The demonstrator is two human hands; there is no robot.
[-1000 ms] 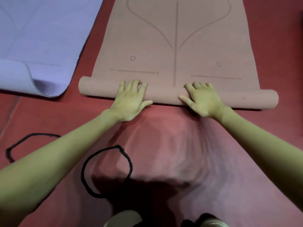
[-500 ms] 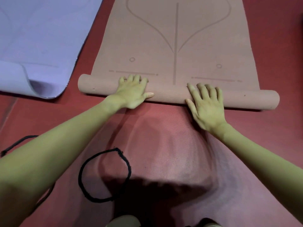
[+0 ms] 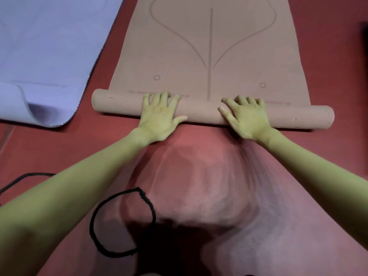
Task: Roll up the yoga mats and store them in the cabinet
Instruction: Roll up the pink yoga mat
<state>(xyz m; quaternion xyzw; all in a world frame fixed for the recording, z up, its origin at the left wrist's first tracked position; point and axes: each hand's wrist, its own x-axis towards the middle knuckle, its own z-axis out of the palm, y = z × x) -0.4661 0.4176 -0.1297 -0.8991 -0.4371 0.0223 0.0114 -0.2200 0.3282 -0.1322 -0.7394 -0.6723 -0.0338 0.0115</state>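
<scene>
The step in hand is the rolling of the tan mat (image 3: 209, 46), and by the look of it the work is at an early stage: a slim roll (image 3: 201, 111) lies across the floor (image 3: 328, 36) at the near end, while most of the mat runs flat away from the person, its printed lines and small circles plain to see. No cabinet shows anywhere.

The left hand (image 3: 159, 114) lies palm down on the left half of the roll, fingers spread and reaching over its top, thumb pointing inward along the near side. The right hand (image 3: 247, 118) lies on the right half in the same manner, its fingers bent a little over the crest. Neither grip closes round the roll; both hands press on it from above. Both forearms stretch forward, nearly straight.

The next move likely calls for an even push from both palms, so that the roll travels straight and its ends stay flush; a stronger push on one side would probably make it cone.

A lilac mat (image 3: 49, 46) lies unrolled to the left, one corner curled. A black loop (image 3: 121, 224) lies on the red mat (image 3: 209, 186) nearby.
</scene>
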